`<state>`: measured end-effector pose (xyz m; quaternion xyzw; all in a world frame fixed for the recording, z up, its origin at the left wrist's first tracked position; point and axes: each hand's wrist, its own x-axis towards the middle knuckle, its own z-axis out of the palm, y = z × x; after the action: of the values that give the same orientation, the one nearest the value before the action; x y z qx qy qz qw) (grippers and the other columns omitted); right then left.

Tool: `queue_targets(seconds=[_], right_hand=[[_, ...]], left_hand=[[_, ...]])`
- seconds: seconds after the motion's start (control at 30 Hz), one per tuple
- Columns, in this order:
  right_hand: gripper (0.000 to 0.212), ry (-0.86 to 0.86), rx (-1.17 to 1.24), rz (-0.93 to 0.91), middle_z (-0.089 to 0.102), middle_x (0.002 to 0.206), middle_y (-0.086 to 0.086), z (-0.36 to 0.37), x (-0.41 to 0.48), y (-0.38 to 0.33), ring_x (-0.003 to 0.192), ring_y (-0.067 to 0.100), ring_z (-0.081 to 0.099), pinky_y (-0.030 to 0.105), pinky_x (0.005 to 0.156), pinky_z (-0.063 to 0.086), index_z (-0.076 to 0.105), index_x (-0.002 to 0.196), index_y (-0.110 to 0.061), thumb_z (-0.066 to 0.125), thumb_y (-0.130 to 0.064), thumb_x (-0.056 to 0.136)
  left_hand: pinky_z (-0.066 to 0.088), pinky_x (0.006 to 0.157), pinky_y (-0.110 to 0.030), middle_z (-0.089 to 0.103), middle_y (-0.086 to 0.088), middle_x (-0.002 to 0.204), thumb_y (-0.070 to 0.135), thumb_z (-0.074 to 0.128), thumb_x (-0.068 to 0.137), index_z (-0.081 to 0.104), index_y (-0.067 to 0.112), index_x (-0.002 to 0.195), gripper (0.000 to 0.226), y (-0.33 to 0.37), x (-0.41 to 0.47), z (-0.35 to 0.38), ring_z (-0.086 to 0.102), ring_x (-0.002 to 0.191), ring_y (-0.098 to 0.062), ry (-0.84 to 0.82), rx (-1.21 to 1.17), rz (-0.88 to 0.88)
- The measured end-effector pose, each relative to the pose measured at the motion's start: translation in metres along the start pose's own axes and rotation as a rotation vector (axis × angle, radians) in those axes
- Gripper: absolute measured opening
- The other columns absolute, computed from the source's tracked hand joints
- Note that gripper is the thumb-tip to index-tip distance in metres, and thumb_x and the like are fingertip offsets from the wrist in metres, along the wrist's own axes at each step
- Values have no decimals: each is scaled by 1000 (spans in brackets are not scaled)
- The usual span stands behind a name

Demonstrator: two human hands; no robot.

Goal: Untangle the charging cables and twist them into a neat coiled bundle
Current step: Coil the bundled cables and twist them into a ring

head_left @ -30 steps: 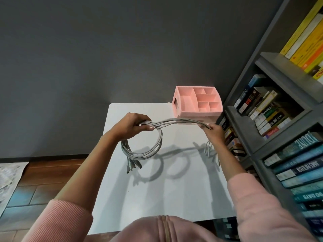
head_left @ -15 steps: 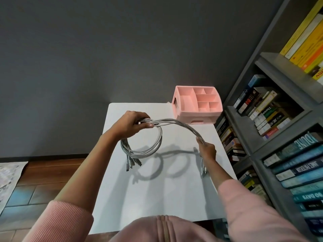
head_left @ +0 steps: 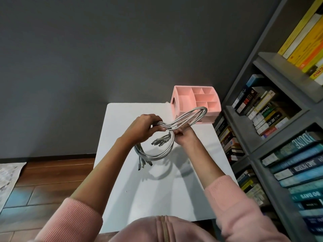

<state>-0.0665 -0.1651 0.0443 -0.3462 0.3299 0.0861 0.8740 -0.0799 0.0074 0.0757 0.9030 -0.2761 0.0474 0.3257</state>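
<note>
The left hand (head_left: 146,127) clenches the top of the grey charging cables (head_left: 158,156), pinning the hanging coil above the white table (head_left: 157,198). At its three o'clock, the right hand (head_left: 183,136) pinches a second loop arcing toward one o'clock, probably to fold it onto the first.

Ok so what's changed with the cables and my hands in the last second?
The right hand, gripping the loose run of the grey cables, swung from the right edge of the table in to beside the left hand. That folded the run into a second loop, which arches up in front of the pink organizer. The left hand kept its grip on the first coil; organizer and table stayed put.
</note>
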Motion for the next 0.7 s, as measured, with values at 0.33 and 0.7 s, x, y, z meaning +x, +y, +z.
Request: queue_targets(seconds=[0.33,0.7], right_hand=[[11,-356,-110,423,48,58,9,14,-43,4,58,20,50,30,39,51,54,77,0,58,9,73],[38,-731,-82,423,53,68,6,-19,-43,18,70,21,55,28,84,37,50,67,-10,66,-43,76]], left_hand=[[43,63,-32,61,-1,80,30,65,88,67,11,96,21,2,0,-1,48,65,-15,97,16,11],[48,67,-42,62,-2,81,40,61,89,63,11,89,29,0,7,-4,57,75,-27,91,116,-107]])
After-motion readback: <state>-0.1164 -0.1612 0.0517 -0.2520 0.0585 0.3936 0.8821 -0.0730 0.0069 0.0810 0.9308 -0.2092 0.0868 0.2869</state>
